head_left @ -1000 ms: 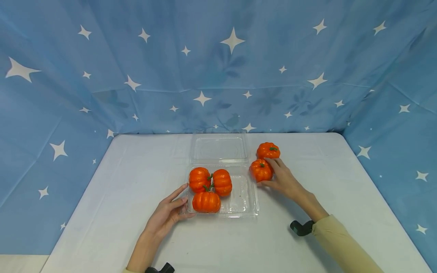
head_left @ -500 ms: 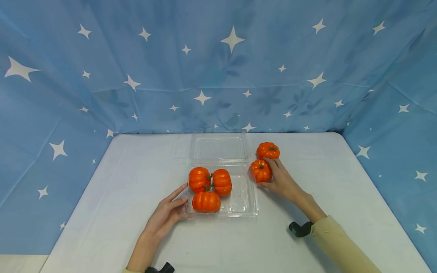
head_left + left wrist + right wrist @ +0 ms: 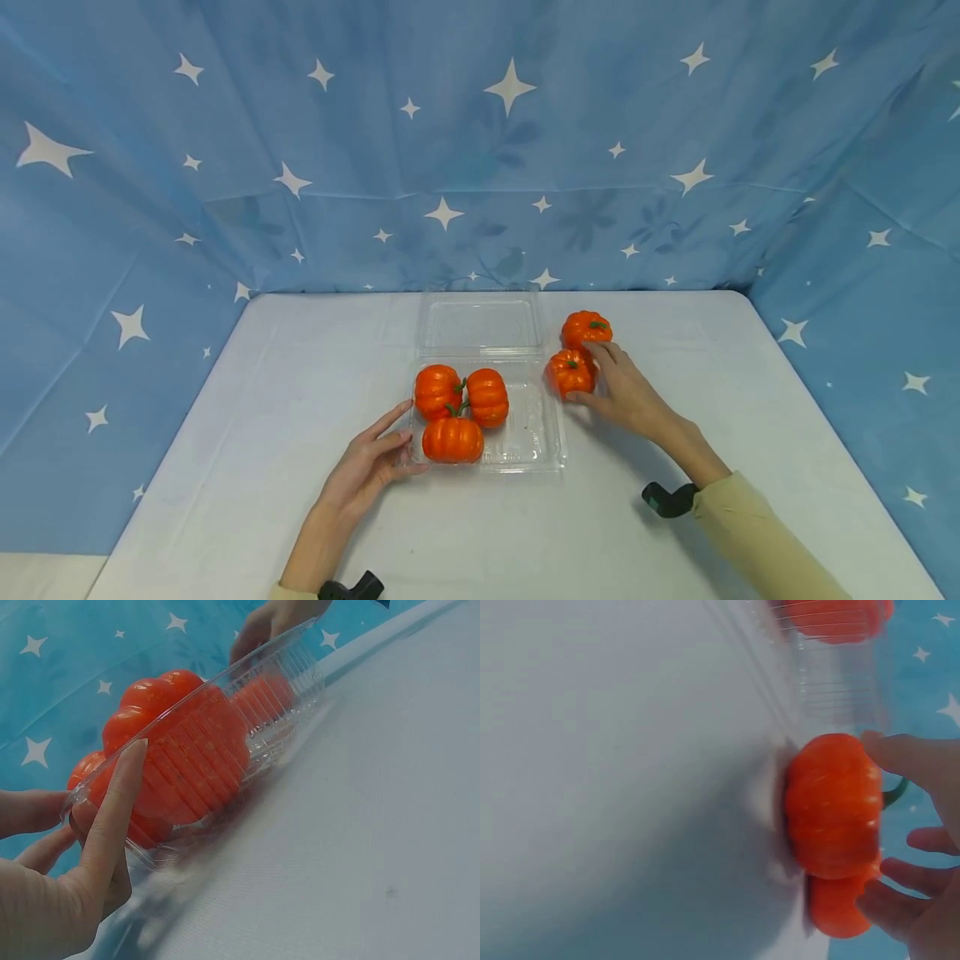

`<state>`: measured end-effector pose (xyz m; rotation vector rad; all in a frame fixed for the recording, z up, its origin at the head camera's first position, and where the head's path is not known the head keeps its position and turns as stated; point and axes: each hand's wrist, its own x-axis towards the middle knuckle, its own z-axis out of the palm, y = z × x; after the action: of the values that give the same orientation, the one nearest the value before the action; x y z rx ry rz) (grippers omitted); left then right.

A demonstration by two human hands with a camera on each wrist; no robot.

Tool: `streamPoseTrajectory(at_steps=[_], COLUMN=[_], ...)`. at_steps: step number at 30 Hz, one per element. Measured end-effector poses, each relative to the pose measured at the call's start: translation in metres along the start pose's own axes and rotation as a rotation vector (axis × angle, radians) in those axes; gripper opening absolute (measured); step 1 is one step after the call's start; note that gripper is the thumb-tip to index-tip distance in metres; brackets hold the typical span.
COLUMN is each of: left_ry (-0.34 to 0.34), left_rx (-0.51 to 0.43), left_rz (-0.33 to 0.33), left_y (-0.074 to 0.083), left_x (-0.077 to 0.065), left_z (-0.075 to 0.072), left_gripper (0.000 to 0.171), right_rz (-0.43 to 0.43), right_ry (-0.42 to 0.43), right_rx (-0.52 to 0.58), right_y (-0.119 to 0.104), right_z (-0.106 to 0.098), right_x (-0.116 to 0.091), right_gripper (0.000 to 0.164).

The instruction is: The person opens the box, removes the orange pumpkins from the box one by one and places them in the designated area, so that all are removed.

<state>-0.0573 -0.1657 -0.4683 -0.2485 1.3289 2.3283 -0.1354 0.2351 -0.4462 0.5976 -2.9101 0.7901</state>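
My left hand (image 3: 365, 468) grips the left front corner of a clear plastic clamshell box (image 3: 530, 433), its thumb and fingers on either side of the rim in the left wrist view. Inside the box's left half sit three small orange pumpkins (image 3: 453, 440) with green stems. My right hand (image 3: 628, 392) is spread around another pumpkin (image 3: 567, 377) at the box's right edge. In the right wrist view its thumb is right at that pumpkin's (image 3: 832, 810) top edge, and its fingers are apart near the far side. A further pumpkin (image 3: 585, 327) stands just behind.
The box's lid (image 3: 480, 325) lies folded back flat behind it. A white cloth covers the table (image 3: 300, 350), with a blue star-patterned curtain (image 3: 450, 125) round its back and sides. A black wrist device (image 3: 667, 500) sits on my right wrist.
My right hand has loosened slightly and drawn a little back from the pumpkin beside the box. The left hand stays in place on the box.
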Motion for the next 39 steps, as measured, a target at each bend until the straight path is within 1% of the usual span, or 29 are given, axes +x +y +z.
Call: streamPoseTrajectory(at_steps=[4,8,15,19,24,29,33,39], left_ry=[0.012,0.007,0.011,0.006,0.008,0.014,0.036,0.003], left_rx=[-0.007,-0.005,0.001,-0.012,-0.021,-0.012,-0.001,-0.005], left_rz=[-0.002,0.004,-0.005,-0.008,0.002,0.000,0.005,0.006], left_y=[0.000,0.000,-0.001,-0.001,0.001,0.000,0.002,0.000], left_x=[0.000,0.000,0.000,0.000,-0.001,-0.002,-0.004,-0.001], left_z=[0.001,0.000,0.001,0.000,0.001,0.000,-0.003,-0.002], left_gripper=[0.060,0.060,0.060,0.060,0.061,0.060,0.059,0.060], right_rz=[-0.040,-0.065,-0.122,-0.129,-0.123,-0.098,-0.107,-0.116], right_ry=[0.013,0.014,-0.001,-0.042,-0.122,-0.214,-0.290,-0.352], right_rx=[-0.010,0.001,0.045,0.081,0.113,0.124,0.147,0.142], right_y=[-0.008,-0.021,-0.043,-0.054,-0.067,-0.078,-0.087,-0.095], right_z=[-0.009,-0.016,-0.023,-0.026,-0.028,-0.023,-0.016,-0.010], right_x=[0.002,0.006,0.013,0.017,0.027,0.033,0.042,0.050], right_gripper=[0.075,0.068,0.063,0.064,0.065,0.066,0.066,0.065])
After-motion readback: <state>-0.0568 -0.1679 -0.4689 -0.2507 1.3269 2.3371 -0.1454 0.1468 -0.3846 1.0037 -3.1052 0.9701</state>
